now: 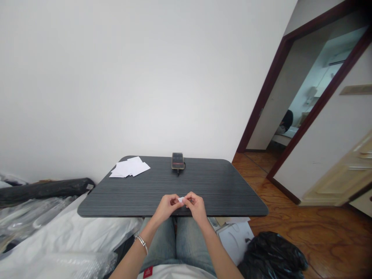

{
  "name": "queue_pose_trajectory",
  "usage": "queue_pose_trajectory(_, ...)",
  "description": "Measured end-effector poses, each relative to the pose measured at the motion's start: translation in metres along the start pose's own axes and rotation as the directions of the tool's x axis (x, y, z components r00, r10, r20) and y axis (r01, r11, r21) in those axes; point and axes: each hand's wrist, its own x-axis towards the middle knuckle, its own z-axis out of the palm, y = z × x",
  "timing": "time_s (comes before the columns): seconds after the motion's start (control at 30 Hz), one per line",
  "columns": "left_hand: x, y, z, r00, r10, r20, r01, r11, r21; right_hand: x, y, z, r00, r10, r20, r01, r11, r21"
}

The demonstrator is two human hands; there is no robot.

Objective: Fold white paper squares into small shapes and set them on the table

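Just above the near edge of the dark table (209, 190), a small folded piece of white paper (180, 199) is pinched between my two hands. My left hand (168, 205) grips its left side with thumb and fingers closed. On the right side, my right hand (195, 204) pinches the same paper between thumb and forefinger. Only a small pale corner of the paper shows; the fingers cover the rest. Several loose white sheets (129, 167) lie overlapped at the far left of the table.
A small dark device (178, 161) with a cable stands at the table's back edge, near the white wall. White plastic wrapping (69, 236) lies at left. Right of my legs are a white bag (235, 238) and a black plastic bag (271, 255). A person (286, 122) shows through the doorway.
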Motion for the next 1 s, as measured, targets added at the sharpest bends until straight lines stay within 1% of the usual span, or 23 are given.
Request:
queue_pose_trajectory(0.17, -0.0017, 0.0010, -0.0003, 1.000, 0.014, -0.003, -0.014, 0.999, 0.043, -0.0014, -0.0040, 0.0017, 1.000, -0.012, 0.004, 0.012, 1.000, -0.028)
queue_pose_trajectory(0.4, -0.0037, 0.0029, 0.0008, 0.999, 0.035, -0.027, -0.031, 0.993, 0.115, -0.0029, -0.0077, 0.0024, 0.998, -0.066, 0.011, 0.067, 0.994, -0.083)
queue_pose_trajectory(0.63, -0.0032, 0.0025, 0.0012, 0.999, 0.042, 0.008, -0.043, 0.987, 0.153, -0.0040, -0.0079, 0.0012, 0.997, -0.076, -0.015, 0.074, 0.994, -0.083)
queue_pose_trajectory(0.77, -0.0029, 0.0049, 0.0007, 0.999, 0.045, 0.012, -0.046, 0.995, 0.093, -0.0031, -0.0041, 0.0010, 0.998, -0.044, -0.038, 0.041, 0.997, -0.069)
queue_pose_trajectory(0.83, -0.0028, 0.0046, 0.0002, 0.999, 0.047, 0.005, -0.047, 0.996, 0.070, -0.0028, -0.0029, 0.0012, 0.999, -0.013, -0.031, 0.012, 0.999, -0.044)
queue_pose_trajectory(1.0, -0.0025, 0.0004, -0.0008, 0.998, 0.048, -0.030, -0.045, 0.994, 0.099, -0.0036, -0.0032, 0.0013, 0.999, 0.052, 0.015, -0.052, 0.998, 0.024)
